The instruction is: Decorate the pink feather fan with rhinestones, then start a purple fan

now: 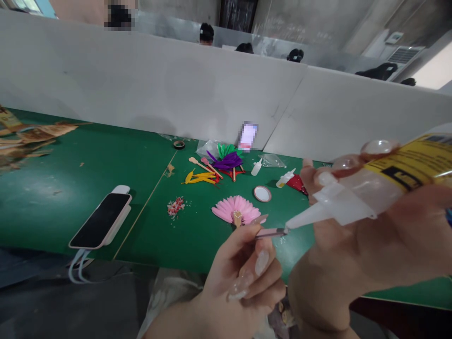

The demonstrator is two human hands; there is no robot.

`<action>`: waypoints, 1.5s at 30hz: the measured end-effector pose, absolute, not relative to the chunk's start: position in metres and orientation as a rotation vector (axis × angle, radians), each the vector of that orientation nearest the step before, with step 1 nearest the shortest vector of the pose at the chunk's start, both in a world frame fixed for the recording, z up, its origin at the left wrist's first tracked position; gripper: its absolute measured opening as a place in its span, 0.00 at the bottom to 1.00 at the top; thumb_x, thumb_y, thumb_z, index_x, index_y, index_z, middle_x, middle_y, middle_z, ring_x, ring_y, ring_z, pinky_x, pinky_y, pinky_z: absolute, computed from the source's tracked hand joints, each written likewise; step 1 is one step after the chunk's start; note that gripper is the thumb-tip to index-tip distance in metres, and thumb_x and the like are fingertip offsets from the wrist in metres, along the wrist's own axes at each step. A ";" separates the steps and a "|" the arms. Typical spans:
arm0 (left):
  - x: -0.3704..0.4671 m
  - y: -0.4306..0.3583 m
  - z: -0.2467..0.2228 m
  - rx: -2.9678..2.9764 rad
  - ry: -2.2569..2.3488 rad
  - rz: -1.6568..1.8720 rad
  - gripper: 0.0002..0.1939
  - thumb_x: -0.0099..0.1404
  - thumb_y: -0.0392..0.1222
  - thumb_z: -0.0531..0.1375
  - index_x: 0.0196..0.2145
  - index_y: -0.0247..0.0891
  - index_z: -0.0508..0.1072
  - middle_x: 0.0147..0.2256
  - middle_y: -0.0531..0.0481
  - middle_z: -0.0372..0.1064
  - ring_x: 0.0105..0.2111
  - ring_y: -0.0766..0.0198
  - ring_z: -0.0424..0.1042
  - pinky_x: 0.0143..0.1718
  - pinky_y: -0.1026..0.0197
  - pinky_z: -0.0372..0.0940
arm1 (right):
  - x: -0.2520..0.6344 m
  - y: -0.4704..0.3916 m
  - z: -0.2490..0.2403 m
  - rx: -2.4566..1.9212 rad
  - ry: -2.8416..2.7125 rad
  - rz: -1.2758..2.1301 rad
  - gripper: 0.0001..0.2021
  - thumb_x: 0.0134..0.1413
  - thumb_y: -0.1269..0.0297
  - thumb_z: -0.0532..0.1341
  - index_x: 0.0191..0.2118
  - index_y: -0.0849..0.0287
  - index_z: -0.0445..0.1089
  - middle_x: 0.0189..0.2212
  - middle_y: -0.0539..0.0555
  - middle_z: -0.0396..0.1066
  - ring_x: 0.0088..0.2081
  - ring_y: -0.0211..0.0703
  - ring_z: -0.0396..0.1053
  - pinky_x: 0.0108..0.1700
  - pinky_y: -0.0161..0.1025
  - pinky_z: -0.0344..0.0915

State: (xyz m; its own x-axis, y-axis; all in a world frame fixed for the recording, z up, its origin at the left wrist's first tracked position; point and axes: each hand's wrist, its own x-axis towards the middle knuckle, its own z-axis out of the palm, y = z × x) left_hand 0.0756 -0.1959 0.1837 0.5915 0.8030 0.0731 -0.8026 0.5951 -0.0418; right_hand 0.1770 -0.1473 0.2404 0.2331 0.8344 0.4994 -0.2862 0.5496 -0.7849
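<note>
Over the green bench (88, 165), toward its near edge, the left hand (249, 268) pinches a thin pinkish strip (266, 233), and the right hand (370, 245) is wrapped around a bottle (416, 165), its nozzle (307, 216) at the strip's tip. Probably a light squeeze, with the strip steady, works best. Along the bench's far edge stands a pale partition (158, 84); heads (206, 32) show beyond it.

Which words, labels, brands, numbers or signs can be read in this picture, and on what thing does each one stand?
None can be read with certainty.
Yellow label on the bottle in the right hand: dark print, too blurred.
Upright phone: screen pixelated, unreadable.
Back wall: faint pale marks, too unclear to read.
</note>
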 end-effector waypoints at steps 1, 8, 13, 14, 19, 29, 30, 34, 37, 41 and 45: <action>0.076 -0.196 0.184 0.005 -0.085 0.933 0.19 0.63 0.39 0.53 0.16 0.30 0.65 0.08 0.61 0.42 0.08 0.79 0.40 0.11 0.75 0.44 | 0.176 -0.146 0.240 -0.588 -1.040 0.841 0.07 0.53 0.56 0.62 0.35 0.51 0.74 0.34 0.45 0.70 0.36 0.37 0.70 0.43 0.40 0.70; 0.075 -0.193 0.181 0.053 -0.027 0.925 0.19 0.62 0.41 0.55 0.16 0.32 0.64 0.08 0.61 0.40 0.08 0.78 0.40 0.11 0.74 0.44 | 0.180 -0.136 0.249 -0.580 -0.928 0.902 0.11 0.41 0.55 0.68 0.30 0.52 0.72 0.38 0.49 0.69 0.39 0.43 0.68 0.42 0.43 0.70; 0.075 -0.193 0.178 0.025 0.088 0.964 0.21 0.62 0.40 0.55 0.14 0.33 0.60 0.08 0.61 0.39 0.09 0.78 0.38 0.11 0.72 0.40 | 0.190 -0.132 0.253 -0.485 -0.839 1.060 0.08 0.44 0.61 0.68 0.32 0.49 0.69 0.39 0.44 0.69 0.42 0.39 0.67 0.47 0.37 0.66; 0.076 -0.193 0.178 0.003 0.120 0.977 0.21 0.62 0.40 0.55 0.13 0.33 0.60 0.08 0.60 0.40 0.09 0.78 0.38 0.11 0.72 0.40 | 0.194 -0.130 0.252 -0.453 -0.837 1.084 0.07 0.46 0.60 0.67 0.33 0.49 0.69 0.38 0.44 0.69 0.41 0.37 0.68 0.48 0.36 0.66; 0.076 -0.179 0.176 0.011 0.464 1.028 0.19 0.63 0.39 0.53 0.16 0.32 0.63 0.10 0.58 0.50 0.09 0.78 0.40 0.12 0.71 0.41 | 0.229 -0.123 0.227 -0.423 -0.693 1.159 0.10 0.50 0.54 0.63 0.37 0.51 0.69 0.28 0.46 0.68 0.32 0.37 0.69 0.39 0.37 0.69; 0.059 -0.118 0.199 0.938 0.940 0.832 0.20 0.63 0.42 0.53 0.15 0.33 0.66 0.06 0.59 0.47 0.09 0.78 0.45 0.17 0.72 0.49 | 0.308 -0.147 0.075 -0.837 -0.127 1.201 0.16 0.37 0.59 0.69 0.35 0.59 0.71 0.25 0.45 0.71 0.22 0.29 0.67 0.27 0.27 0.68; 0.060 -0.113 0.204 0.998 0.957 0.807 0.21 0.63 0.42 0.52 0.15 0.33 0.66 0.06 0.59 0.47 0.09 0.78 0.45 0.17 0.71 0.49 | 0.312 -0.152 0.059 -0.870 -0.110 1.236 0.15 0.36 0.59 0.70 0.33 0.57 0.71 0.25 0.45 0.72 0.22 0.30 0.68 0.29 0.28 0.69; 0.070 -0.098 0.222 1.115 0.967 0.738 0.21 0.63 0.43 0.53 0.14 0.34 0.65 0.05 0.58 0.47 0.09 0.77 0.43 0.15 0.69 0.44 | 0.321 -0.167 0.010 -1.016 -0.190 1.357 0.16 0.33 0.59 0.71 0.31 0.58 0.70 0.22 0.50 0.73 0.28 0.41 0.73 0.34 0.35 0.71; 0.079 -0.090 0.229 1.141 0.925 0.703 0.20 0.63 0.41 0.52 0.15 0.35 0.66 0.06 0.58 0.47 0.09 0.77 0.42 0.15 0.68 0.43 | 0.322 -0.170 -0.003 -1.093 -0.287 1.321 0.16 0.33 0.59 0.71 0.32 0.57 0.70 0.27 0.54 0.76 0.32 0.47 0.75 0.37 0.41 0.69; 0.088 -0.086 0.234 1.148 0.901 0.694 0.21 0.63 0.42 0.51 0.15 0.34 0.67 0.05 0.58 0.45 0.10 0.77 0.41 0.15 0.68 0.43 | 0.317 -0.167 -0.004 -0.987 -0.288 1.351 0.18 0.33 0.59 0.72 0.34 0.57 0.72 0.31 0.55 0.76 0.34 0.45 0.74 0.41 0.41 0.68; 0.096 -0.083 0.240 1.177 0.910 0.695 0.21 0.63 0.42 0.51 0.14 0.35 0.66 0.05 0.57 0.45 0.10 0.76 0.41 0.16 0.68 0.45 | 0.303 -0.166 0.000 -0.880 -0.289 1.445 0.16 0.40 0.54 0.69 0.35 0.58 0.74 0.30 0.53 0.74 0.31 0.39 0.71 0.40 0.37 0.68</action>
